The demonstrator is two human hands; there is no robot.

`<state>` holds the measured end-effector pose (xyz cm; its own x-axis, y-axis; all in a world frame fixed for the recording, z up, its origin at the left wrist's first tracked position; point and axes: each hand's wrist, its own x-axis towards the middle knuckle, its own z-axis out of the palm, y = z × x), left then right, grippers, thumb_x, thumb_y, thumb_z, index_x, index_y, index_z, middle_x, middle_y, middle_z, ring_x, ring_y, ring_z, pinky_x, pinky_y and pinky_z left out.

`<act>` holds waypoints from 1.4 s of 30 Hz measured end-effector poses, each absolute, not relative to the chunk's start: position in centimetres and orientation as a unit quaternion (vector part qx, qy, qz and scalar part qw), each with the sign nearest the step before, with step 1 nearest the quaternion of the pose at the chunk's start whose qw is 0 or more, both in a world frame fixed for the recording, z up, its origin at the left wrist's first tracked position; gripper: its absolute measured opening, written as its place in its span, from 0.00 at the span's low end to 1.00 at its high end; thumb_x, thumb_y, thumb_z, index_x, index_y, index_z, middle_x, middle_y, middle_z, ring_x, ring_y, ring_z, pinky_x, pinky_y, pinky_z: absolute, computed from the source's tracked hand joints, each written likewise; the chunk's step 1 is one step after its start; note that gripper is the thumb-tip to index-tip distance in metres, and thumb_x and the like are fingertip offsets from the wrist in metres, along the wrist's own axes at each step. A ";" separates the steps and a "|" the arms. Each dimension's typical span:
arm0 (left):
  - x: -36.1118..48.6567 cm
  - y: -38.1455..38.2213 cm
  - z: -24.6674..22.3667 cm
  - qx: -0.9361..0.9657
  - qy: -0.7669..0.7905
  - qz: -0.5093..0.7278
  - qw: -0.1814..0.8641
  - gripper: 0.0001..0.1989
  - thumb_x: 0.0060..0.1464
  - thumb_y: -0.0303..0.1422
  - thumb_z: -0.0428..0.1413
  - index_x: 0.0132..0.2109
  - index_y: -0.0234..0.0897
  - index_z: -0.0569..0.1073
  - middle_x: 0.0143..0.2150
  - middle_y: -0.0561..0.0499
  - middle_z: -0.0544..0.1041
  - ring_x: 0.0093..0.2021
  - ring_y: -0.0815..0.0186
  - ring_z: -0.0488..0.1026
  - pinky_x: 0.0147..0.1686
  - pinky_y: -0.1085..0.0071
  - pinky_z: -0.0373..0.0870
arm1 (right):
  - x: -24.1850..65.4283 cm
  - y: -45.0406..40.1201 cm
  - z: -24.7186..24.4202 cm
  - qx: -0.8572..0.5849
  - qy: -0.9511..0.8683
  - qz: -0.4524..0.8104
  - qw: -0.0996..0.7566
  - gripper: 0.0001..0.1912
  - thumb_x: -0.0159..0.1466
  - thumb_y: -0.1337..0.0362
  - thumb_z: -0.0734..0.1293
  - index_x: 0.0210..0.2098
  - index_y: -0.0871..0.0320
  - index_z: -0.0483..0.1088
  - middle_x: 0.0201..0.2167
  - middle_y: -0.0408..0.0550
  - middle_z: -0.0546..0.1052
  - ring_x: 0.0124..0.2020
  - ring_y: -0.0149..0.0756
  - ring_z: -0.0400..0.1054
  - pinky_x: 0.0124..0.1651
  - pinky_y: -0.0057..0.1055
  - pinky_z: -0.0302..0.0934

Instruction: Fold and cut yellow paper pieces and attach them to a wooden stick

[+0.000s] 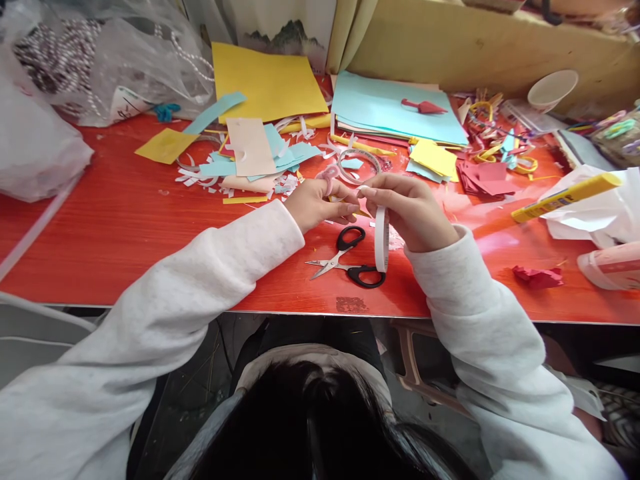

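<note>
My left hand (325,203) is closed around a small curled pink paper piece (330,175). A bit of yellow paper (363,213) shows by its fingertips. My right hand (413,208) has thumb and forefinger pinched close to the left fingers. A narrow roll of white tape (382,241), seen edge-on, hangs under that hand and appears held by its hidden fingers. Open-bladed scissors with black handles (341,256) lie on the red table just below both hands. Behind the fingers rests a second tape ring (359,165). What lies between the pinching fingertips is too small to make out.
Behind the hands lie paper scraps (260,163), a yellow sheet (270,83) and blue sheets (395,107) bearing a red paper shape (424,107). Dark red paper pieces (484,177) and a yellow glue stick (565,198) are at right. Plastic bags (40,133) stand left.
</note>
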<state>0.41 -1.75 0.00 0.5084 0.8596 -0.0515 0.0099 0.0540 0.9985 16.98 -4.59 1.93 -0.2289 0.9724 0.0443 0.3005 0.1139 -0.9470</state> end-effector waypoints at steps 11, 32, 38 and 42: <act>0.2 -1.5 0.0 0.622 0.345 0.367 0.599 0.13 0.47 0.26 0.60 0.43 0.31 0.71 0.33 0.51 0.75 0.33 0.69 0.76 0.35 0.71 0.76 | 17.0 -4.4 1.8 -0.450 -0.634 0.483 0.403 0.08 0.57 0.60 0.67 0.27 0.59 0.69 0.20 0.41 0.63 0.22 0.25 0.57 0.24 0.27 0.51; 0.4 -1.2 -0.5 0.592 0.312 0.418 0.615 0.11 0.47 0.17 0.55 0.40 0.30 0.68 0.32 0.53 0.74 0.29 0.70 0.75 0.35 0.69 0.75 | 16.8 -4.2 1.4 -0.438 -0.669 0.432 0.417 0.09 0.53 0.64 0.71 0.31 0.56 0.67 0.28 0.41 0.70 0.28 0.27 0.66 0.24 0.24 0.62; 0.5 -1.3 -0.5 0.602 0.312 0.426 0.598 0.07 0.47 0.22 0.58 0.35 0.30 0.68 0.31 0.53 0.73 0.28 0.73 0.74 0.34 0.71 0.75 | 17.2 -4.1 1.2 -0.451 -0.654 0.448 0.410 0.13 0.51 0.60 0.72 0.31 0.55 0.65 0.21 0.38 0.68 0.21 0.26 0.65 0.25 0.27 0.64; 0.4 -1.4 -0.5 0.608 0.312 0.427 0.593 0.11 0.45 0.26 0.61 0.36 0.32 0.68 0.31 0.54 0.73 0.30 0.70 0.75 0.35 0.70 0.75 | 17.2 -4.2 1.5 -0.447 -0.654 0.452 0.411 0.15 0.51 0.58 0.73 0.32 0.55 0.65 0.20 0.38 0.68 0.22 0.27 0.66 0.26 0.28 0.65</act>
<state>0.40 -1.41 -0.45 0.4407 0.8851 0.1496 -0.1272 -0.1034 0.9865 17.24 -4.21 1.49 -0.2634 0.9554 0.1333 0.2125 0.1922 -0.9581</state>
